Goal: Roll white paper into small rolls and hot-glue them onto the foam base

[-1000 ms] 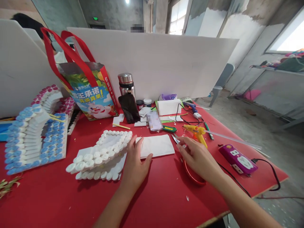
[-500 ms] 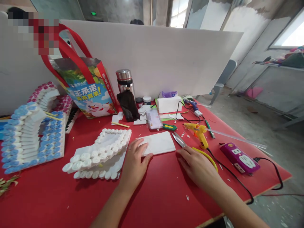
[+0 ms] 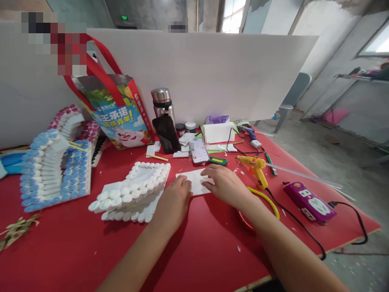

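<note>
A flat white paper piece (image 3: 197, 178), perhaps a folded sheet or small stack, lies on the red table between my hands. My left hand (image 3: 176, 198) is at its left end, fingers bent and close together over the edge. From the right, my right hand (image 3: 226, 184) reaches over the paper, its thumb and forefinger apart with the tips touching the surface. Under my right forearm are scissors with yellow and red handles (image 3: 267, 197); their blades are hidden. Left of my left hand stands a curved white piece (image 3: 136, 190) edged with rolled white rounds.
A yellow glue gun (image 3: 258, 170) and a purple power strip (image 3: 310, 201) with cords lie at right. Behind the paper are a phone (image 3: 199, 154), a green cutter (image 3: 218, 161) and a thermos (image 3: 162, 101). A shopping bag (image 3: 121, 117) and blue-white pieces (image 3: 54, 174) stand left.
My right hand has moved left from the scissors onto the white paper. The fingers of my left hand have drawn closer together at the paper's left end. The view has shifted slightly.
</note>
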